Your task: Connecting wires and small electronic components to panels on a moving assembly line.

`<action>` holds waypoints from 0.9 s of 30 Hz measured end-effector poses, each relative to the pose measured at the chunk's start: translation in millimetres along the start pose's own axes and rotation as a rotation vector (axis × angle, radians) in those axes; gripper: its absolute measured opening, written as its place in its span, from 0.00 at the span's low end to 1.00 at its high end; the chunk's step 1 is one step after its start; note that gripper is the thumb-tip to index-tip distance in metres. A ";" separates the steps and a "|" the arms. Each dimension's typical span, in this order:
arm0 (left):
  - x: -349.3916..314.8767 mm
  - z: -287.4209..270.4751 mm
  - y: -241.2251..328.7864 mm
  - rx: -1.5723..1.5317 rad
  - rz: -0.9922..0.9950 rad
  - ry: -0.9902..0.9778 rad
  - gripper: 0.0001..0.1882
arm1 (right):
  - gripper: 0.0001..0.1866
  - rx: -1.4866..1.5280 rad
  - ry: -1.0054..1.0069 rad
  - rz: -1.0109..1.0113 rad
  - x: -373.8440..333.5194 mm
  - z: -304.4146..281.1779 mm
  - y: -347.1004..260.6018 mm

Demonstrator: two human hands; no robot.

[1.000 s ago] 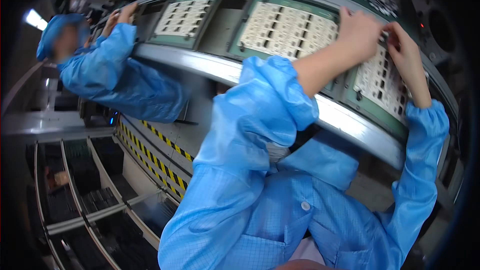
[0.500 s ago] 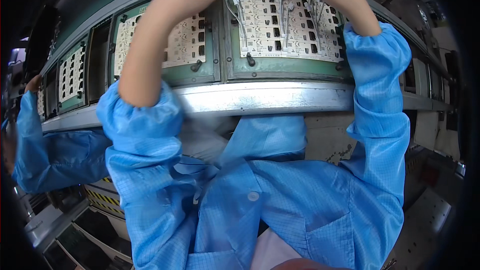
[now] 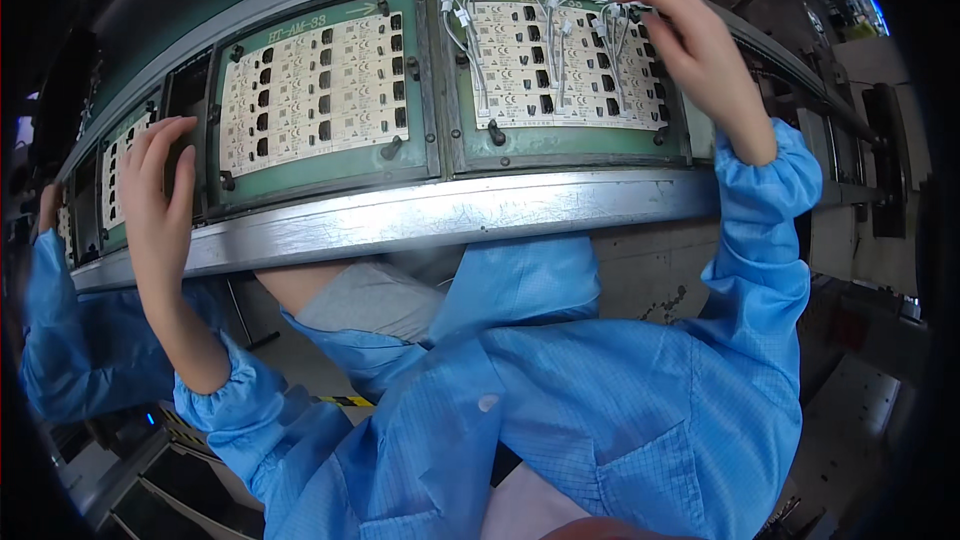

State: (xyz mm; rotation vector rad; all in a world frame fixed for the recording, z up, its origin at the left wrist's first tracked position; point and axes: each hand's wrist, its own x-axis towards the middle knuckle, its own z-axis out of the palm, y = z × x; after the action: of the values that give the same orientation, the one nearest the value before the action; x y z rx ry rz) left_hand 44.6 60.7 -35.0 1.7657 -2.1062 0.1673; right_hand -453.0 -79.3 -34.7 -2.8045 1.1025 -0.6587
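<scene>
My left hand has its fingers apart and nothing in them. It hovers over the gap left of a green fixture frame, which carries a panel of white circuit boards with black parts. My right hand reaches over the upper right corner of the right-hand panel of white boards. Its index finger stretches out beside a white connector, with the thumb apart below; the other fingers are partly hidden. Several white wires with connectors stand up from this panel, their ends along its far edge.
A metal rail runs along the near side of the fixtures. Black clips stick up from the fixture frames. Farther left is another panel of boards, and a co-worker's blue sleeve and hand beside the line.
My left hand has moved from the far edge of the right-hand panel down and left to the gap. My right hand has come nearer, by the connectors at the corner.
</scene>
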 end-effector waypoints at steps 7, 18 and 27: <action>-34.8 38.5 -15.3 0.045 -0.054 0.289 0.14 | 0.20 -0.103 0.039 0.077 9.2 8.1 -29.4; -48.5 55.8 -18.5 -0.040 -0.220 0.405 0.13 | 0.16 -0.120 -0.023 -0.374 84.9 91.3 -29.3; -51.2 54.5 -18.9 -0.050 -0.225 0.386 0.11 | 0.16 0.066 -0.162 -0.280 81.7 85.4 -20.5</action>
State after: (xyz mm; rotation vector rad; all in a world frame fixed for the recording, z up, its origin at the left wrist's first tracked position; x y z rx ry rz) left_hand 58.0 86.0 -106.6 1.7610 -1.6187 0.3577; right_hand -351.7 -126.7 -78.0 -2.9189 0.6565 -0.4637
